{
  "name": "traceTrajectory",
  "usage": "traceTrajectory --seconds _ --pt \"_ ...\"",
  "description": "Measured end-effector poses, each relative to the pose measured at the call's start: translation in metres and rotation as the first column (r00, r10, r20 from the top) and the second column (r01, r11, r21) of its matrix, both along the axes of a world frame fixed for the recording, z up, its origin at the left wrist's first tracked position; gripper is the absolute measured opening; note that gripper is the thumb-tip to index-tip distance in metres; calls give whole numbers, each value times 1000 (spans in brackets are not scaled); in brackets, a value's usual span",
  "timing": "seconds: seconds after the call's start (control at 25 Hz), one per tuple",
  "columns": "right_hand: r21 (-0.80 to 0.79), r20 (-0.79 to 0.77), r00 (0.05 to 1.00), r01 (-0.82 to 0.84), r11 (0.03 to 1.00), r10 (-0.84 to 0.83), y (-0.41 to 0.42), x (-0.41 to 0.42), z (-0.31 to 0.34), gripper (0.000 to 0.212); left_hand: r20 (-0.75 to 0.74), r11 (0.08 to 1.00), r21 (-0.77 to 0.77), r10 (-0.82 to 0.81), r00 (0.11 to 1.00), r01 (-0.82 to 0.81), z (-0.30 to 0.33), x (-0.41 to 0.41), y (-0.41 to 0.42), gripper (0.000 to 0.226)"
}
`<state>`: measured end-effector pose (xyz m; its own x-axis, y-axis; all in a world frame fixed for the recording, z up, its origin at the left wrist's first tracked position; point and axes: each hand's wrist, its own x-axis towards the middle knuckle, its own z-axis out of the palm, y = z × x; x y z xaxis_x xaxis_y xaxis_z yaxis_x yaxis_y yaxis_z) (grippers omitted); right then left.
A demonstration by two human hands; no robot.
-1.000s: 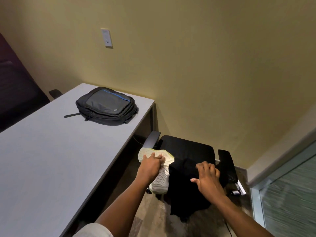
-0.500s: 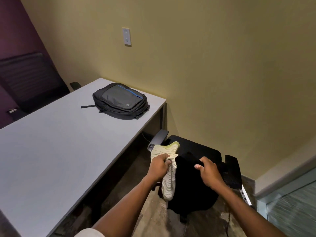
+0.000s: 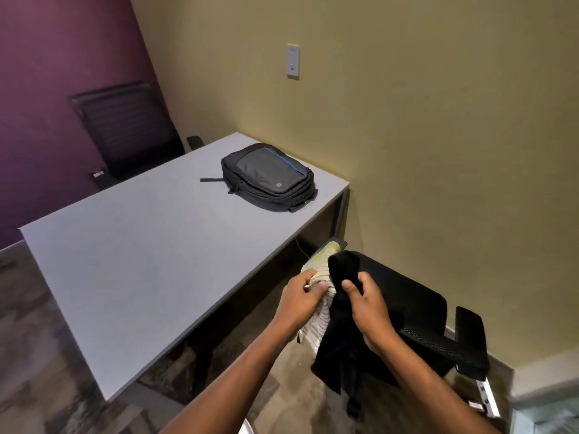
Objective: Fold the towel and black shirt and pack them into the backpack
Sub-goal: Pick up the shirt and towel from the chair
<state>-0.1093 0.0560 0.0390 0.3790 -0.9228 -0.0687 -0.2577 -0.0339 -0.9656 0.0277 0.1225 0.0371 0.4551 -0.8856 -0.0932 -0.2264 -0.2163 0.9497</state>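
Left hand (image 3: 299,300) clutching the pale ribbed towel (image 3: 316,321) and right hand (image 3: 366,308) pinching the limp black shirt (image 3: 341,349) above the black chair seat (image 3: 404,296); best carried bunched to the grey tabletop (image 3: 150,261), clear of the zipped dark backpack (image 3: 268,177).

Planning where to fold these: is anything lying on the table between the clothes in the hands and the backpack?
Nothing visible. The left hand grips the towel and the right hand grips the black shirt beside the table; its surface up to the backpack looks bare. The backpack appears zipped shut.
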Motion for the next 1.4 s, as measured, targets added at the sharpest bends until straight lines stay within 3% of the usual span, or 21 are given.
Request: traceTrajectory --seconds 0.08,0.4,0.76,1.0,1.28,1.4 --pt "1 26 999 -35 999 35 0 25 7 5 -19 999 -18 35 999 -36 12 15 6 9" --pt "-51 82 981 -170 984 173 -14 153 42 14 39 981 -99 174 984 -169 41 131 5 41" --pt "-173 98 932 -329 928 348 -25 343 84 13 82 924 -208 343 936 -320 84 300 14 44" --pt "-247 67 853 -488 837 517 -39 455 106 16 86 854 -278 477 875 -439 104 394 19 31" --pt "-341 70 718 -636 693 693 -67 577 119 16 102 733 -341 652 751 -589 110 485 8 35" --pt "-388 72 628 -698 602 775 -86 628 124 12 112 656 -376 734 670 -655 112 524 -10 47"
